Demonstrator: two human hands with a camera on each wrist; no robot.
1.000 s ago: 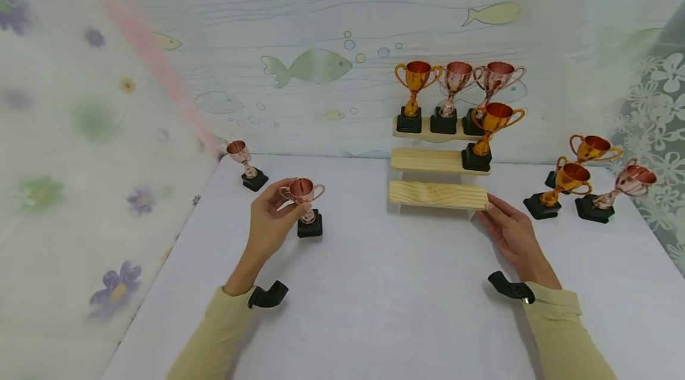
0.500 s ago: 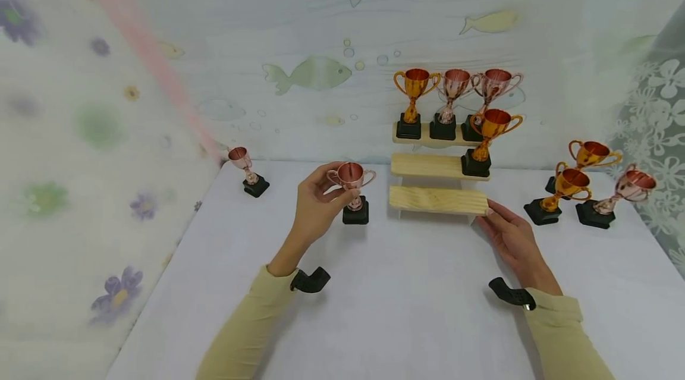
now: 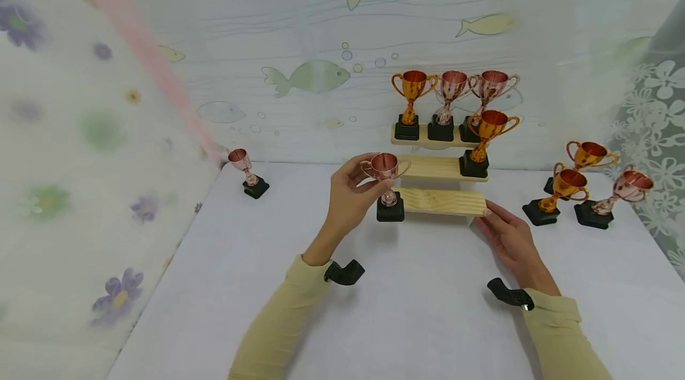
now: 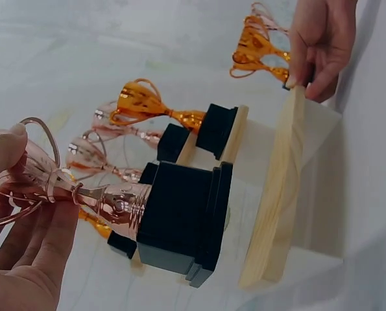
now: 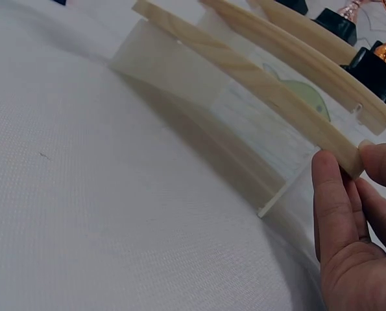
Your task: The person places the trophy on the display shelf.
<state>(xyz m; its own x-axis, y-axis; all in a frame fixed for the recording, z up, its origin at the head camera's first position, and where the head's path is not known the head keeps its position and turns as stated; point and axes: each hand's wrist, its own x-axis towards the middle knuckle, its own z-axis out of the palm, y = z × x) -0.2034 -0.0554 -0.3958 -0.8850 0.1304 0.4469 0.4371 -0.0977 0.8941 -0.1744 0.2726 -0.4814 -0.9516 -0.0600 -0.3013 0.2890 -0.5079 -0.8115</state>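
Note:
My left hand grips a rose-gold trophy cup by its cup and stem, upright, at the left end of the lowest step of a wooden three-step stand. In the left wrist view the trophy's black base is close by the lowest board. My right hand pinches the right end of that board between thumb and fingers, as the right wrist view shows at the board's corner. Along the top step stand a gold trophy and two rose-gold ones. Another gold trophy stands at the middle step's right end.
Two gold trophies and a rose-gold trophy stand at the table's right. A single rose-gold trophy stands at the far left corner. A fish-print curtain hangs behind the white table.
My left hand has carried the rose-gold trophy rightward across the table to the stand's left end. My right hand has kept its hold on the lowest board.

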